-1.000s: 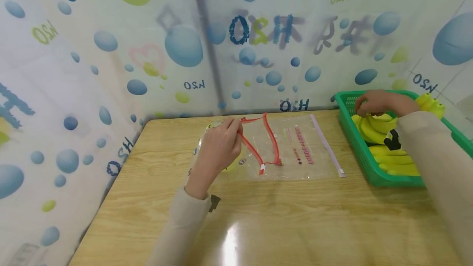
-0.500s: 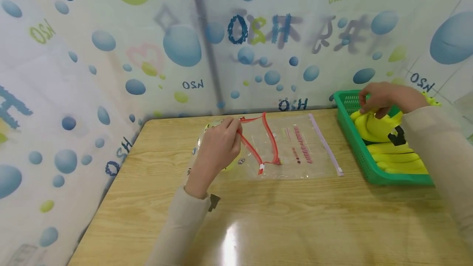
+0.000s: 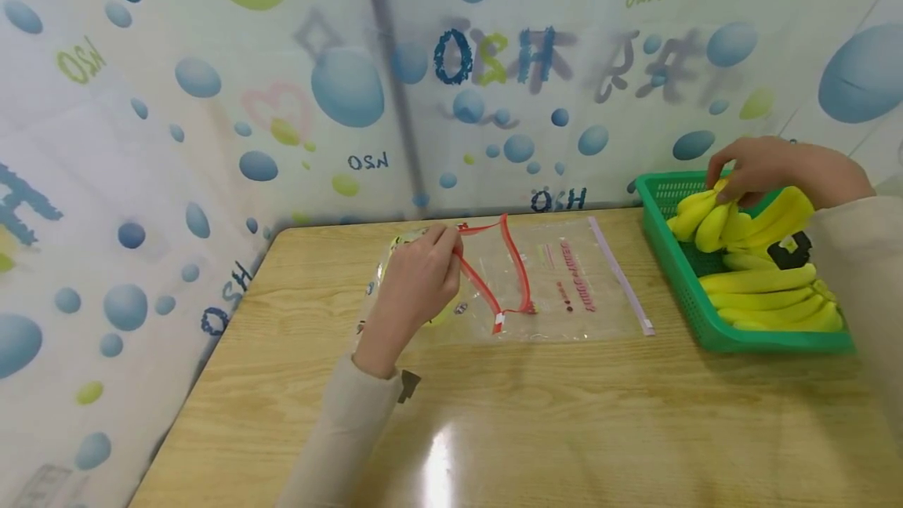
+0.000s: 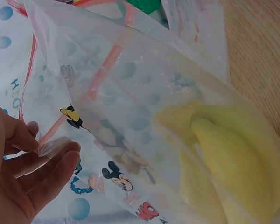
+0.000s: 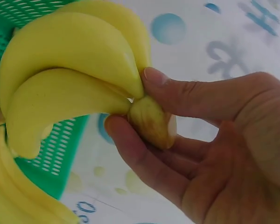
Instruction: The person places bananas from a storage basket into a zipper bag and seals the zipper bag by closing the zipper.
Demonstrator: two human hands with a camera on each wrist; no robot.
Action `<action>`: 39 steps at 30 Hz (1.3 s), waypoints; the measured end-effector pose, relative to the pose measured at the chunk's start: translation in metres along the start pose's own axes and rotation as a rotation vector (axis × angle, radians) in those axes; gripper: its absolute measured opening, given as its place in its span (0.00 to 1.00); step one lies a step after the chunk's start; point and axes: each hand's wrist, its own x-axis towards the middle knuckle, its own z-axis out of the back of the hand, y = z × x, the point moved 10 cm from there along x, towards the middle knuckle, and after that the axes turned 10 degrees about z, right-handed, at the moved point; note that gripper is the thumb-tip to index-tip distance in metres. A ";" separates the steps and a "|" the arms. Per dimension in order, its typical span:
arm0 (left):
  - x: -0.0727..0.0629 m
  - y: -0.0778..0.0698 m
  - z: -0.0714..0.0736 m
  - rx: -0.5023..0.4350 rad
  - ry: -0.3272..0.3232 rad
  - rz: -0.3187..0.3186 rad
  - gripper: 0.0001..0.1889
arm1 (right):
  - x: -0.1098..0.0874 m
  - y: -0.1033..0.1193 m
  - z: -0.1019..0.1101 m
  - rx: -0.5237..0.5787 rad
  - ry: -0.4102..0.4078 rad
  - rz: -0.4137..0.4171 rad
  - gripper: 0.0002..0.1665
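My left hand (image 3: 422,273) pinches the upper edge of a clear zip bag (image 4: 126,88) at its red zip strip. The red-edged mouth gapes towards the right. Cartoon figures are printed on this bag, and a bunch of bananas (image 4: 238,163) shows inside it in the left wrist view. Over the green basket (image 3: 680,296), my right hand (image 3: 779,167) pinches another bunch of bananas (image 3: 708,218) by its stem end. In the right wrist view, thumb and fingers sit on either side of the brownish stem (image 5: 151,123), and the bananas hang off to the left.
More bananas (image 3: 769,300) lie in the basket at the table's right side. A second clear bag (image 3: 614,308) with a lilac zip strip lies flat between the red-zipped bag and the basket. A printed wall covering (image 3: 466,147) stands along the table's back edge.
My right hand has risen and moved right, lifting the bunch by its stem from among the basket's bananas. The left hand and its bag have stayed in place.
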 end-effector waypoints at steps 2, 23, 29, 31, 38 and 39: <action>0.000 0.000 0.000 0.000 0.002 0.003 0.05 | -0.005 0.005 0.007 -0.032 -0.017 0.009 0.19; -0.002 0.001 0.004 0.015 -0.046 -0.021 0.07 | -0.037 0.127 0.047 -0.134 -0.353 0.310 0.19; -0.001 0.000 0.003 0.008 -0.047 -0.022 0.07 | -0.044 0.169 0.032 0.072 -0.325 0.522 0.20; -0.001 0.000 0.003 0.007 -0.047 -0.023 0.06 | -0.045 0.184 0.026 0.147 -0.275 0.611 0.20; -0.001 0.000 0.004 0.016 -0.047 -0.023 0.06 | -0.049 0.224 0.012 0.335 -0.150 0.936 0.22; -0.001 0.001 0.004 0.017 -0.044 -0.021 0.06 | -0.047 0.226 0.010 0.363 -0.139 0.959 0.21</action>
